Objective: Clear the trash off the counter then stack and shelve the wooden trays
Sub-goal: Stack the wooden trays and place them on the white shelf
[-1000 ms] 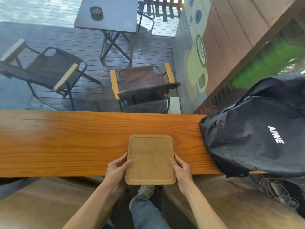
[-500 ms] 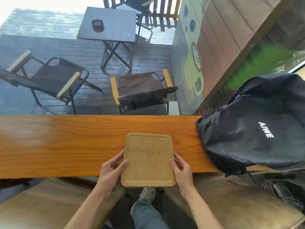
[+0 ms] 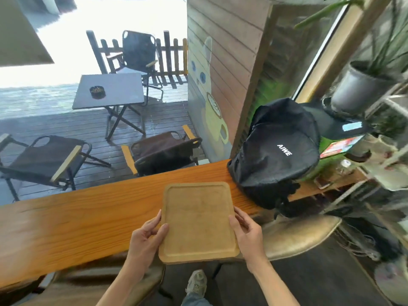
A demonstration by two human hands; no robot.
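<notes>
No trash is seen on the counter [image 3: 77,217]; clearing is judged done. A bag [image 3: 278,151] sits beyond the right hand [image 3: 248,234]. One tray [image 3: 197,219] is gripped between left hand [image 3: 146,237] and right hand, over the counter edge. Shelving is judged outstanding; no shelf identified.

"AIWE" on black backpack [image 3: 276,149]

- Wooden tray [image 3: 197,219]: pale, rectangular, rounded corners, shallow raised rim, inside bare.
- Pose: face up, long axis running away from the viewer, roughly level.
- Place: far half over the counter [image 3: 77,219] near its right end; near end overhangs the counter's front edge.
- Whether it touches the counter cannot be told.
</notes>
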